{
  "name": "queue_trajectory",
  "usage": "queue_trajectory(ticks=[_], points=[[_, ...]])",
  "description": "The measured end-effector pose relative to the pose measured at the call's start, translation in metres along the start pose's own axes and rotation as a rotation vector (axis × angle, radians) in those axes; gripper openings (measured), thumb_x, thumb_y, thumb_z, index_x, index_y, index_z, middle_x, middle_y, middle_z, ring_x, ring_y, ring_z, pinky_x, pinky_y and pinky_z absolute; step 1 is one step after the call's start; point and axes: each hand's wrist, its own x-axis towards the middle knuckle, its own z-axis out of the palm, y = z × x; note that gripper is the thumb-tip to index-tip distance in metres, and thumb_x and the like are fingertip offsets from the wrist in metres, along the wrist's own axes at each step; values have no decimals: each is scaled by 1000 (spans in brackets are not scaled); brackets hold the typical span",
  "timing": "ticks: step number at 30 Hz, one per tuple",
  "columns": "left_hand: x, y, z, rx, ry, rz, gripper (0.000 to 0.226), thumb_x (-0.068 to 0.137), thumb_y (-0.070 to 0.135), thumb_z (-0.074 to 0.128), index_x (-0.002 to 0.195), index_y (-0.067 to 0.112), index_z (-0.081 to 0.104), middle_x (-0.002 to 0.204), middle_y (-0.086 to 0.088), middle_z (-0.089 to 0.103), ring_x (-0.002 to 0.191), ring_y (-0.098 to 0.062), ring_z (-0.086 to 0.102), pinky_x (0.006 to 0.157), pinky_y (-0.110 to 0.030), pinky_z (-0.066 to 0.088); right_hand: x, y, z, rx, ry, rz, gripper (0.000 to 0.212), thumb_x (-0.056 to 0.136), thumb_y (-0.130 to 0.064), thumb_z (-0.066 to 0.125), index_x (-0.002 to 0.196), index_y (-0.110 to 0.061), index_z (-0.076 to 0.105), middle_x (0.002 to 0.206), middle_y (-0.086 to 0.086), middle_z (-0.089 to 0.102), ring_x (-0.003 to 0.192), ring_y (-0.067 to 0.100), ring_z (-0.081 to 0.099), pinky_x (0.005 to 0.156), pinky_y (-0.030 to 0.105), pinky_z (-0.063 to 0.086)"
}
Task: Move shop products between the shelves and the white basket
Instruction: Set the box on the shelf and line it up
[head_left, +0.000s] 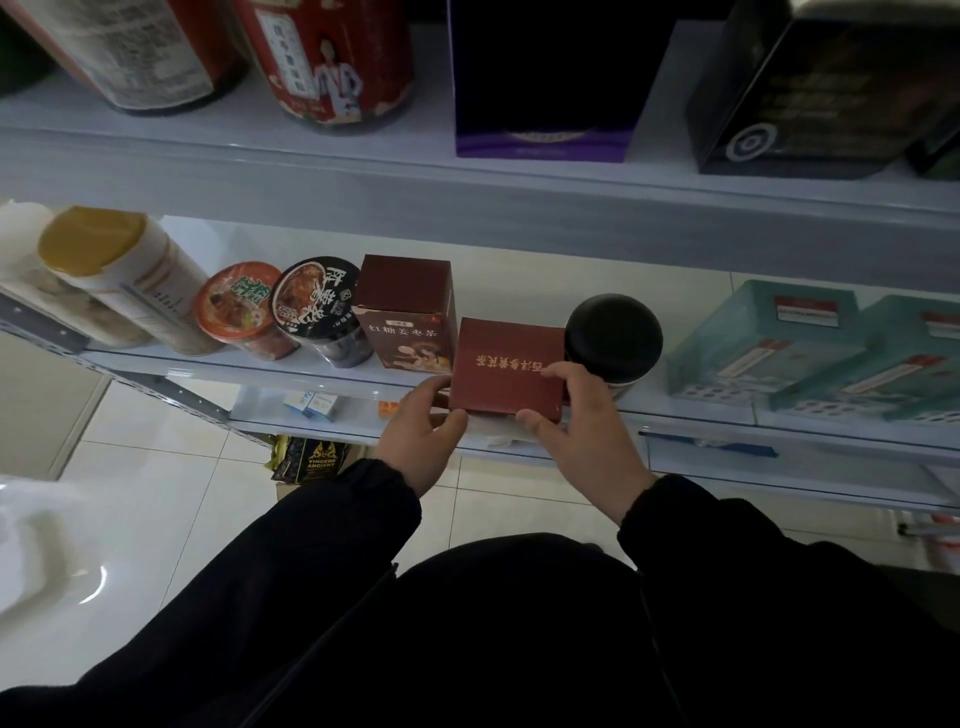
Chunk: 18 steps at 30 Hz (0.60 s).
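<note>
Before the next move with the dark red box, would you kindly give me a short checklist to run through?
1. Grip of the left hand on the left edge of the dark red box: ok.
2. Grip of the right hand on its right edge, fingers over the top: ok.
3. Gap to the taller brown box on the left: cannot tell.
4. Gap to the black-lidded jar on the right: cannot tell; the fingers lie close to it.
5. Box resting on the shelf or lifted: cannot tell.
6. Room in the white basket, partly in view at lower left: cannot tell.
</note>
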Motion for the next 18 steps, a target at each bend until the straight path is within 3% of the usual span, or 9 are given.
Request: queue_trajectory(ticks=[1,3,5,8,10,12,15,16,18], points=[[-1,1,0,-2,11,5,46,99,21,58,144,25,48,125,5,59,98,-1,60,84,-14,51,0,-1,0,-39,6,-12,47,95,-38,71,133,-26,46,135,1,41,116,13,47,105,32,46],[-5,-1,1,18,26,34,55,97,17,61,148,22,42,132,5,49,113,-8,56,100,-25,49,1,-2,-2,-110,19,-35,43,96,-42,68,130,-25,49,127,0,37,106,13,48,98,29,48],[-10,-6,2,123,97,142,60,92,15,63,148,19,41,132,6,39,125,-16,49,107,-33,44,2,-4,-2,-185,19,-50,43,96,-48,65,130,-26,50,123,0,38,102,13,50,93,27,49],[-13,-6,-2,458,182,579,60,84,20,59,142,6,50,137,-9,48,132,-30,44,112,-43,40,3,-5,-3,-250,20,-58,46,96,-52,63,132,-27,49,123,2,42,100,16,55,90,30,53],[-11,-5,0,704,80,766,65,78,19,63,140,2,56,143,-15,54,137,-36,45,114,-50,38,3,-6,-4,-253,27,-75,47,96,-49,64,134,-25,50,121,3,43,99,18,57,91,34,55],[-10,-1,3,908,-87,719,79,72,23,71,145,3,52,152,-15,51,143,-37,44,113,-55,38,1,-8,-6,-272,-5,-73,50,96,-45,65,139,-24,50,124,2,43,103,17,56,94,32,53],[-9,0,4,1042,-139,635,88,76,31,65,156,6,36,164,-12,33,152,-28,21,120,-50,24,-4,-9,-10,-422,3,-153,55,94,-39,68,143,-18,54,128,5,48,112,20,54,98,32,50],[-8,1,4,1068,-132,638,89,80,31,61,159,7,27,167,-11,22,153,-26,11,122,-47,17,-6,-8,-10,-481,19,-206,53,93,-36,69,141,-15,58,128,8,51,116,23,53,99,35,50],[-6,4,2,1105,-159,599,90,92,32,50,160,13,-6,167,-4,-16,151,-22,-16,126,-43,-2,-10,-5,-11,-573,36,-288,50,91,-31,71,137,-12,63,130,11,56,122,29,53,101,41,52]])
